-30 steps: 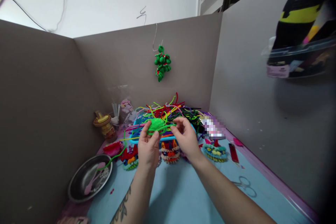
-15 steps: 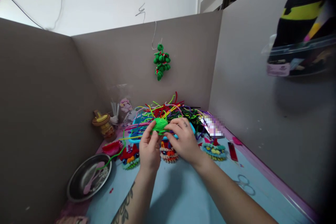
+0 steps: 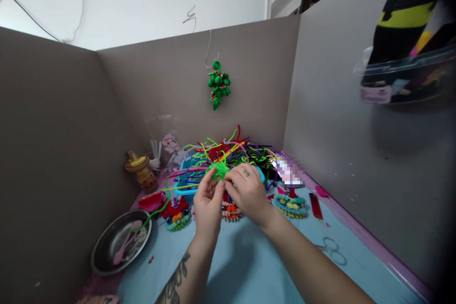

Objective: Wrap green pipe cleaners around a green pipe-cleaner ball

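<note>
A bright green bundle of bent pipe cleaner (image 3: 220,169) is held up in front of me between both hands. My left hand (image 3: 209,195) is closed on its left and lower side, thumb and fingers pinching it. From the right, my right hand (image 3: 247,191) pinches its edge with bent fingers. Part of the bundle is hidden behind the fingers. Just beyond it stands a blue basket (image 3: 182,190) heaped with pipe cleaners (image 3: 231,149) of many colours. Below my hands, an orange and peach pipe-cleaner piece (image 3: 232,211) lies partly covered.
To the left are a metal bowl (image 3: 98,247) with a pink spoon (image 3: 123,249) and a brown jar (image 3: 142,171). Pipe-cleaner pieces sit at left (image 3: 177,216) and right (image 3: 290,203). Scissors (image 3: 333,251) lie at right. A green ornament (image 3: 219,85) hangs on the grey partition (image 3: 160,80).
Both hands have dipped slightly, and the green bundle has turned, with its hollow side showing more. My left hand has shifted a little to the right, closer to my right hand.
</note>
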The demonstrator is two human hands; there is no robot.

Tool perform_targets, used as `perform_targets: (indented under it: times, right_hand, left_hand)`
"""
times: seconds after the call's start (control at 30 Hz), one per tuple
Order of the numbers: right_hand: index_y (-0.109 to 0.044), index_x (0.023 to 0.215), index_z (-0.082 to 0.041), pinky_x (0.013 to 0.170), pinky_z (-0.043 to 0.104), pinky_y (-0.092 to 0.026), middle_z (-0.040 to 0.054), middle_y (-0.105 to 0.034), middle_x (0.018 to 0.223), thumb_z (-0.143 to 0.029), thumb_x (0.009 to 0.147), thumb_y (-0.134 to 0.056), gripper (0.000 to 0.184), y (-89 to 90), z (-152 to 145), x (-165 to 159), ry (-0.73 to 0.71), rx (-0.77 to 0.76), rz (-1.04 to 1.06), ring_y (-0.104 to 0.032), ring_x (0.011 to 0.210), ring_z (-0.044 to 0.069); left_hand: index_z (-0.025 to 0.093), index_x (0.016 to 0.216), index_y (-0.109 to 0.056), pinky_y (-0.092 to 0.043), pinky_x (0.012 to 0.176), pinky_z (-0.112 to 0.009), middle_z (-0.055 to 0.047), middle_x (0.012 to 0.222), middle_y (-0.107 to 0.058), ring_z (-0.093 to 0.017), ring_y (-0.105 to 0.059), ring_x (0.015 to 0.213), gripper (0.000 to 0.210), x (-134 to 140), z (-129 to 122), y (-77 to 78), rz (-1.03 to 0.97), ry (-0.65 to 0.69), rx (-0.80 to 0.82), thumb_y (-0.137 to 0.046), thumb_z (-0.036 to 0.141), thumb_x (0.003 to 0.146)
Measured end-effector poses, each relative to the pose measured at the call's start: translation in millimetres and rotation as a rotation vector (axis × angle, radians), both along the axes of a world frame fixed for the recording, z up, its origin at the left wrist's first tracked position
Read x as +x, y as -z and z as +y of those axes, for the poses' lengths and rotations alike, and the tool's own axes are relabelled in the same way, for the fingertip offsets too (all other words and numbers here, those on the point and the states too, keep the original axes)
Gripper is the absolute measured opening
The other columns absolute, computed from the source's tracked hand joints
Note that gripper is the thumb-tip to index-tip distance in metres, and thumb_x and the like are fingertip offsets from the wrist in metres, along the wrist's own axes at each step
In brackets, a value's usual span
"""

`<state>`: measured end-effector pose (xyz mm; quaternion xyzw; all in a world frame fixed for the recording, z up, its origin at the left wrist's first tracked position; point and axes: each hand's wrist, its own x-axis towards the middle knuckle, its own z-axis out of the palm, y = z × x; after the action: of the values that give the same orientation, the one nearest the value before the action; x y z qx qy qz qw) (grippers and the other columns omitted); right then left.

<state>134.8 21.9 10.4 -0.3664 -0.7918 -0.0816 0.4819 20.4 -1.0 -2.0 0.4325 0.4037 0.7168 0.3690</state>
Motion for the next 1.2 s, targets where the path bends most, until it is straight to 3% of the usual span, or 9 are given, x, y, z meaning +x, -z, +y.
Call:
perform_targets:
  times: [0.23, 0.57, 0.9, 1.07, 1.2]
  right_hand:
    - [-0.058, 0.081, -0.02, 0.081, 0.039, -0.039, 0.0064, -0.062, 0.084, -0.02, 0.089, -0.051, 0.011, 5.4, 4, -3, -0.004, -0.012, 0.019, -0.051, 0.087, 0.023]
    - [-0.053, 0.073, -0.021, 0.075, 0.037, -0.043, 0.006, -0.06, 0.074, -0.014, 0.086, -0.051, 0.015, 8.1, 0, -10, -0.006, 0.007, 0.118, -0.051, 0.079, 0.022]
    - [-0.053, 0.075, -0.021, 0.075, 0.037, -0.045, 0.0053, -0.06, 0.075, -0.013, 0.087, -0.05, 0.015, 11.7, -1, -15, 0.001, -0.007, 0.218, -0.054, 0.078, 0.021]
    - [-0.056, 0.084, -0.021, 0.081, 0.037, -0.048, 0.0069, -0.063, 0.085, -0.014, 0.09, -0.047, 0.012, 15.6, 6, -13, -0.105, 0.003, 0.181, -0.058, 0.085, 0.021]
    - [-0.059, 0.088, -0.02, 0.083, 0.039, -0.048, 0.0086, -0.064, 0.09, -0.013, 0.091, -0.045, 0.016, 20.0, 10, -14, -0.148, -0.001, 0.127, -0.058, 0.089, 0.022]
  left_hand:
    - [0.018, 0.11, -0.059, -0.049, 0.065, -0.022, -0.001, 0.072, -0.068, -0.013, -0.063, 0.068, 0.04, -1, 4, 4.7, 0.026, -0.044, -0.01, -0.071, 0.024, 0.073]
    - [0.017, 0.106, -0.06, -0.047, 0.059, -0.022, -0.001, 0.067, -0.068, -0.014, -0.062, 0.061, 0.034, -2, -1, -0.5, 0.128, -0.081, -0.015, -0.069, 0.024, 0.074]
    - [0.018, 0.108, -0.061, -0.047, 0.061, -0.022, 0.0, 0.068, -0.065, -0.014, -0.061, 0.064, 0.036, -2, 0, -0.5, 0.062, -0.057, 0.003, -0.07, 0.024, 0.074]
    - [0.025, 0.125, -0.053, -0.049, 0.073, -0.024, -0.002, 0.087, -0.066, -0.014, -0.063, 0.08, 0.053, -4, 6, 4.2, -0.019, 0.007, 0.031, -0.069, 0.025, 0.075]
    - [0.02, 0.11, -0.064, -0.049, 0.075, -0.025, -0.006, 0.099, -0.067, -0.016, -0.063, 0.086, 0.038, -9, 11, 9.6, -0.077, 0.035, -0.058, -0.07, 0.031, 0.075]
